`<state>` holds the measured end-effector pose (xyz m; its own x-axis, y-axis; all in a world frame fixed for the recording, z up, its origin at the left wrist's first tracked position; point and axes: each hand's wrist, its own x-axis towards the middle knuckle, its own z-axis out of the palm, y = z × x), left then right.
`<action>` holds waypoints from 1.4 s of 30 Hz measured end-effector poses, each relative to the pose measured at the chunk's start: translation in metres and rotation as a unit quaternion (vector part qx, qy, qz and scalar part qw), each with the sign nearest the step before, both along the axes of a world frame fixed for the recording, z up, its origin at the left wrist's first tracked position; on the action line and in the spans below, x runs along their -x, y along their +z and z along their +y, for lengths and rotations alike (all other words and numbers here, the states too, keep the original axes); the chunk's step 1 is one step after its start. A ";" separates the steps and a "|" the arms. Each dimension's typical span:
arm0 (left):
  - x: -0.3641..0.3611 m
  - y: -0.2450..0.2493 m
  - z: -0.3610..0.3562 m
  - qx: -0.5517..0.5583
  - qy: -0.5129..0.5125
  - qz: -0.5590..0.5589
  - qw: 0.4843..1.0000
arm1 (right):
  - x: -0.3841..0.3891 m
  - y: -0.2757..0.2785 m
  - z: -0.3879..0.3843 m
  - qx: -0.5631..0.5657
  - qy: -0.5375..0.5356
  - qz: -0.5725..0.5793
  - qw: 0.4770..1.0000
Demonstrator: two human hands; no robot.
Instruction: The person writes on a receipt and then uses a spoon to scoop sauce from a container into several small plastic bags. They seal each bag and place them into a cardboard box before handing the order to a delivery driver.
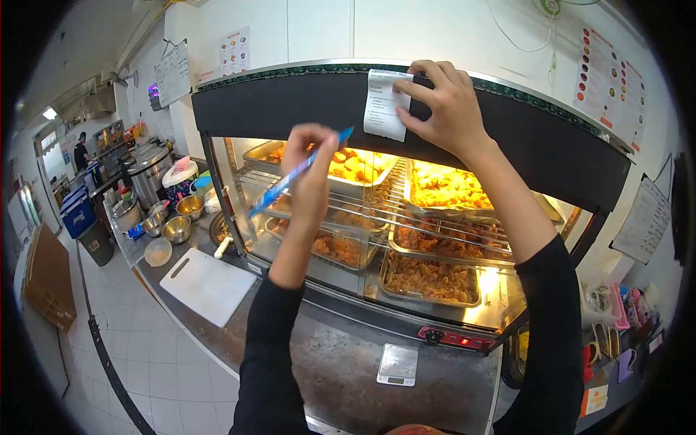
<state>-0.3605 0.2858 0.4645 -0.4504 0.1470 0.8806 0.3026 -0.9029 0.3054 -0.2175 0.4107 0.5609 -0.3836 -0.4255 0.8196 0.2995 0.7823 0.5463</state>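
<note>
The slip [386, 105] lies against the dark front panel [290, 109] of the food cabinet, its printed face outward and its top at the panel's upper edge. The right hand [453, 109] reaches in from the slip's right side. Its index finger and thumb touch the slip near its right edge, the index fingertip above and the thumb tip below, with a gap between them; they press it to the panel rather than pinch it. The other fingers reach up to the cabinet's top edge, to the right of the slip.

The left hand [312, 163] is raised in front of the cabinet, lower than the slip and to its left, and apart from it. Its fingers are closed on a blue pen [290, 177], which slants across the hand: the upper end points up and right towards the slip without touching it, and the lower end sticks out down and left. Which end is the writing tip cannot be told.

Behind the cabinet's glass, trays [428, 286] of food sit on racks and on the floor of the cabinet. On the worktop [319, 355], a small scale [398, 365] lies in front of the cabinet, and a white board [209, 286] to its left, near metal bowls [177, 229].
</note>
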 end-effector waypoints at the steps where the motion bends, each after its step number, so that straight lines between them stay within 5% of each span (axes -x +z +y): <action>1: 0.003 0.016 0.014 -0.011 0.012 0.000 1.000 | -0.001 0.000 -0.001 0.001 -0.005 -0.002 1.000; 5: 0.007 0.037 0.052 -0.055 0.112 0.029 0.992 | -0.002 -0.001 -0.003 -0.004 -0.022 -0.001 1.000; 12: -0.002 0.038 0.058 -0.067 0.129 -0.006 0.989 | -0.001 -0.003 -0.003 -0.008 -0.028 0.008 1.000; 16: -0.008 0.032 0.060 -0.065 0.186 0.107 0.975 | -0.001 -0.004 -0.002 -0.002 -0.026 0.009 1.000; 25: 0.002 0.029 0.051 -0.066 0.159 0.018 0.985 | -0.001 -0.004 -0.003 -0.003 -0.029 0.008 1.000; 28: 0.007 0.030 0.047 -0.038 0.208 0.088 0.973 | -0.001 -0.003 -0.005 -0.005 -0.030 0.010 0.999; 33: -0.002 0.031 0.046 -0.048 0.151 0.051 0.986 | 0.000 -0.003 -0.007 0.001 -0.031 0.008 1.000; 36: -0.004 0.033 0.055 -0.058 0.208 0.010 0.976 | 0.000 -0.004 -0.005 0.000 -0.028 0.010 1.000; 38: -0.014 0.028 0.058 -0.078 0.272 0.144 0.948 | 0.001 -0.004 -0.004 -0.001 -0.024 0.013 1.000; 42: -0.006 0.027 0.052 -0.054 0.268 0.045 0.961 | -0.001 -0.004 -0.006 0.000 -0.032 0.009 0.999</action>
